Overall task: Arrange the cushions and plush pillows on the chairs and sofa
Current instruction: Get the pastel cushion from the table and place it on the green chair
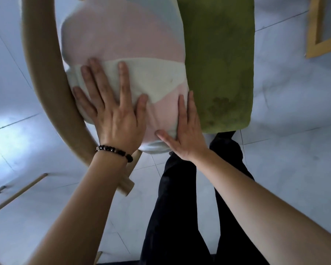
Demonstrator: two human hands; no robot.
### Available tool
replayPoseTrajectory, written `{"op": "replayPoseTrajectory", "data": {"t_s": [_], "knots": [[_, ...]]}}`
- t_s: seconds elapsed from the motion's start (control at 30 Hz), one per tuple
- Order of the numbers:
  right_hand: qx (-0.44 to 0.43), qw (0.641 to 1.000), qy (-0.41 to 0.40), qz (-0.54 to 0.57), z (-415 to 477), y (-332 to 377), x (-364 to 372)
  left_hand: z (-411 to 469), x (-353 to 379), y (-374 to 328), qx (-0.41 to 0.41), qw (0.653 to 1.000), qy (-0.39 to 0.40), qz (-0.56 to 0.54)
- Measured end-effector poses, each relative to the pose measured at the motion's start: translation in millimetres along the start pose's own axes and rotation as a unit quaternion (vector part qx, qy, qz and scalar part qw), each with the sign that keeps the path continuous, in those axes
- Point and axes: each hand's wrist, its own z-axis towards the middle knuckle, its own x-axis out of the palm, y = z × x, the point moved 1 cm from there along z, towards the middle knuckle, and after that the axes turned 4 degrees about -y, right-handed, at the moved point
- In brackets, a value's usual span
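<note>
Head view: both palms on a striped pillow

Pink-and-white plush pillow [122, 44] lies on the chair's green seat cushion [220, 60], against its wooden armrest [44, 77]. My left hand [115, 113] presses flat, fingers spread; my right hand [187, 131] rests open along its edge.

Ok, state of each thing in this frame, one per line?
Pastel pillow: propped against the chair back, pressed by both hands.
Green seat cushion: flat on the chair.
Left hand: open, flat on pillow.
Right hand: open, against pillow's edge.
Wooden chair frame: upright.
</note>
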Motion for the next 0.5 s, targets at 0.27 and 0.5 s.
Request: {"op": "replayPoseTrajectory", "data": {"t_s": [0.27,0.5], "knots": [[0.078,0.995,0.013,-0.054,-35.1,43.5,-101.8,-26.2,-88.3,12.6,-0.062,0.962,0.077,-0.254],[0.102,0.993,-0.052,0.016,-112.2,166.2,-250.8,-106.3,-262.3,22.5,-0.158,0.885,-0.035,-0.436]]}}
